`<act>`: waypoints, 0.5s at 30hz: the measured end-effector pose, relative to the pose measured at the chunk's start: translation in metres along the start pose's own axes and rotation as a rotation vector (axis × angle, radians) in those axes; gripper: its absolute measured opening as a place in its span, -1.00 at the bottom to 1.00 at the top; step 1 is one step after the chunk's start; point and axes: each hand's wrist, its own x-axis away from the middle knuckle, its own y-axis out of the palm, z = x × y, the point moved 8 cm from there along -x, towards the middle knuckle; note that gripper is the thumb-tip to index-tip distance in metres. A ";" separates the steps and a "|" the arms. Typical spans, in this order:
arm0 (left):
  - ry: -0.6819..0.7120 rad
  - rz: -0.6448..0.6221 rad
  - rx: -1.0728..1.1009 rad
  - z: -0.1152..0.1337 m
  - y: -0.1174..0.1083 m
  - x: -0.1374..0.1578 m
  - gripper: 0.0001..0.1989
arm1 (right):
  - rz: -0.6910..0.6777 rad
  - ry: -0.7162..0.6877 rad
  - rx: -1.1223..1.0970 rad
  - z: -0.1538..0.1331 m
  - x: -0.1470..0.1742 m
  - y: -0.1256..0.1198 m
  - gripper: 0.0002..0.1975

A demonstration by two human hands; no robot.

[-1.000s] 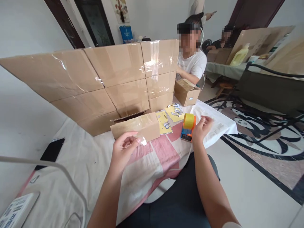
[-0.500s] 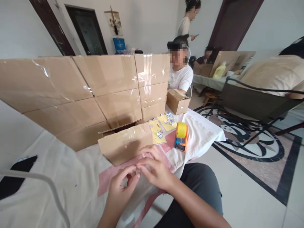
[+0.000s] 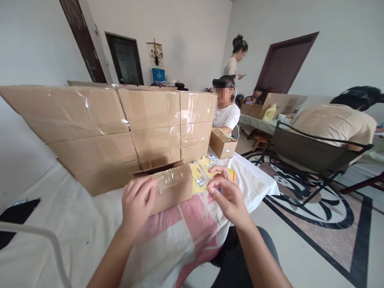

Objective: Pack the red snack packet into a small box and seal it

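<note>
My left hand (image 3: 137,199) is at the left end of a small cardboard box (image 3: 174,192), its fingers bent and pressed together, with the fingertips partly hidden. To the right of the box is my right hand (image 3: 225,196), raised over the table with thumb and index fingertip closed together. Anything in either pinch is too thin or too hidden to make out. Shiny clear tape (image 3: 175,177) shows along the box's upper edge. Behind my right hand, a tape dispenser (image 3: 232,175) is mostly covered, with only yellow, orange and blue bits showing.
A wall of taped cardboard boxes (image 3: 154,110) stands behind the small box. Yellow printed sheets (image 3: 198,182) lie beside it on the cloth-covered table (image 3: 105,232). A seated person (image 3: 226,116) is behind another box (image 3: 223,143). A pale cable (image 3: 51,240) crosses at left.
My hands were together in front of the box and have moved apart, left to the box's left end, right toward the dispenser. The view has tilted up slightly.
</note>
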 end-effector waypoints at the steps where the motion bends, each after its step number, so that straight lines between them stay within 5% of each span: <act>1: -0.037 0.009 -0.077 -0.004 0.002 -0.015 -0.72 | -0.040 -0.006 0.001 -0.004 -0.009 0.004 -0.77; 4: -0.126 -0.217 -0.176 -0.019 0.024 -0.040 -0.58 | -0.164 -0.018 -0.029 -0.013 -0.035 0.022 -0.80; 7: -0.154 -0.465 -0.136 -0.028 0.040 -0.032 -0.60 | -0.289 0.006 -0.130 -0.014 -0.064 0.045 -0.83; 12: -0.017 -0.525 -0.170 -0.019 0.035 -0.008 -0.57 | -0.449 0.226 -0.262 0.032 -0.107 0.097 -0.83; 15: 0.020 -0.509 -0.206 -0.015 0.033 -0.004 -0.47 | -0.519 0.313 -0.129 0.077 -0.112 0.131 -0.87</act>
